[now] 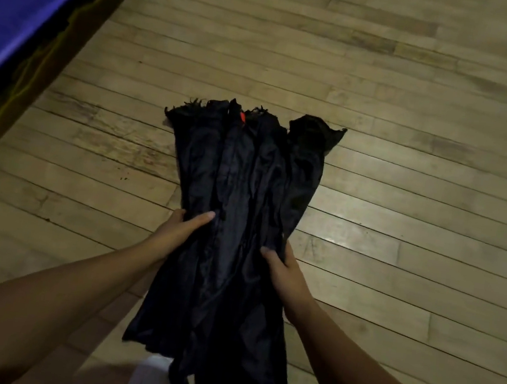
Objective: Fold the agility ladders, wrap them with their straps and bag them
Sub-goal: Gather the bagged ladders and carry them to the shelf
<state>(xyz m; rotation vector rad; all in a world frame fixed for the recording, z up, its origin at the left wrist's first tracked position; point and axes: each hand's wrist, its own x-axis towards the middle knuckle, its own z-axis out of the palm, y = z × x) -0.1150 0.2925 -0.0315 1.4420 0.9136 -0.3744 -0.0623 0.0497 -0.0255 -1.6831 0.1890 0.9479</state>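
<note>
1. Above a wooden plank floor (pixel 412 148), a person holds a long black fabric bag (pixel 239 190) out in front of them with two bare arms, seen from their own head.
2. The bag is crumpled into lengthwise folds. It runs from near the person's body away toward a frayed, ragged far edge, where a small red mark (pixel 242 116) shows. Whether anything is inside it cannot be told.
3. The left hand (pixel 181 229) grips the bag's left side about halfway along; its thumb lies across the top of the fabric and the other fingers are tucked behind it.
4. The right hand (pixel 288 275) grips the bag's right side, a little nearer the body, with the thumb pressed on top and the fingers wrapped under the edge.
5. A blue mat (pixel 19 0) with a dark border fills the upper left corner.
6. A white object (pixel 150 381), blurred, shows at the bottom edge, partly behind the bag's near end.
</note>
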